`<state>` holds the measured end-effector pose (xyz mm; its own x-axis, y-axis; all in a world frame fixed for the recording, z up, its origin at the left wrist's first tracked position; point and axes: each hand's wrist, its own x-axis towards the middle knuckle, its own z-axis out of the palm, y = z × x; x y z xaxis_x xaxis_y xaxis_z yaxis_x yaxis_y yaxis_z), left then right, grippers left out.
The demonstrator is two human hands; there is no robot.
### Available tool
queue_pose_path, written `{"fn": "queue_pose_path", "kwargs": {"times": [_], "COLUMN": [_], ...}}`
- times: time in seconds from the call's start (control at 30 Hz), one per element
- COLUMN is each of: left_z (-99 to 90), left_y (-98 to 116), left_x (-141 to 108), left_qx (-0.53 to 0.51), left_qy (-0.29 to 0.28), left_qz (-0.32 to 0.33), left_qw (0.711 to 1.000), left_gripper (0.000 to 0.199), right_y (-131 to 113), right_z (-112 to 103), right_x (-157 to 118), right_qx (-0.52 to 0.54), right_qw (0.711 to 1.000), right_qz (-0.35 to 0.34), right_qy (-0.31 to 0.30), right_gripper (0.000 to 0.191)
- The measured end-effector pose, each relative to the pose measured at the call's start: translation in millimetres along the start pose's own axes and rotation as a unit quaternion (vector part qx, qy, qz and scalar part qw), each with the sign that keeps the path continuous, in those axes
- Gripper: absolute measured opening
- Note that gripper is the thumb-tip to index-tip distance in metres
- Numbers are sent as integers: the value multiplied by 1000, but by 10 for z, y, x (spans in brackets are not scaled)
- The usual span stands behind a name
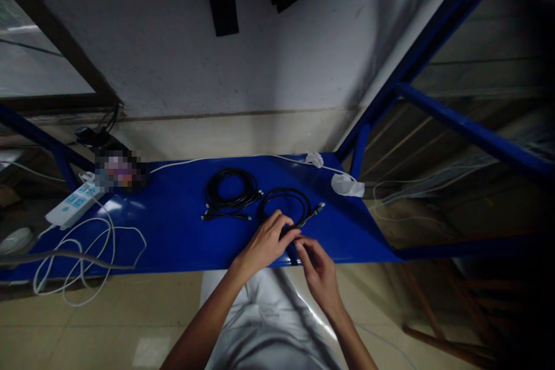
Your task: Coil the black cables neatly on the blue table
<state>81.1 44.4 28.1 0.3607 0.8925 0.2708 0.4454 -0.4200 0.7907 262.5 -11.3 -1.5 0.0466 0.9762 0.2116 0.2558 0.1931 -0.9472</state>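
Note:
My left hand is closed on the near side of a coiled black cable that lies on the blue table. Its thumb and fingers come together close to my right hand. The right hand is closed too, its thumb and forefinger pinched at a dark strand beside the left fingertips. A metal-tipped connector sticks out to the right of the coil. Left of my hands rests another bundle of black cable, with several connector ends around it.
A white power strip and tangled white cord sit on the left of the blue table. A white wire runs along the back edge to crumpled white pieces. Blue frame bars rise at the right.

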Motion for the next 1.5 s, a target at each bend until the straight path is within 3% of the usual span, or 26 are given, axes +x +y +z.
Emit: {"fn": "queue_pose_path", "kwargs": {"times": [0.17, 0.6, 0.83, 1.23, 1.5], "left_z": [-42, -68, -54, 89, 120], "left_y": [38, 29, -33, -96, -65], "left_x": [2, -41, -108, -93, -82], "left_qx": [-33, -5, 16, 0, -38], "left_qy": [6, -26, -48, 41, 52], "left_qz": [-23, 13, 27, 32, 12], "left_qw": [999, 1000, 998, 999, 998], "left_gripper": [20, 32, 44, 37, 35], "right_y": [-71, -25, -50, -44, 10], "right_z": [28, -2, 27, 88, 106], "right_x": [53, 92, 142, 147, 107], "right_qx": [77, 159, 121, 111, 96], "right_qw": [994, 978, 982, 985, 988], "right_qz": [71, 137, 136, 116, 96], "right_qy": [-9, 16, 47, 59, 77], "right_gripper": [35, 34, 38, 36, 34]}}
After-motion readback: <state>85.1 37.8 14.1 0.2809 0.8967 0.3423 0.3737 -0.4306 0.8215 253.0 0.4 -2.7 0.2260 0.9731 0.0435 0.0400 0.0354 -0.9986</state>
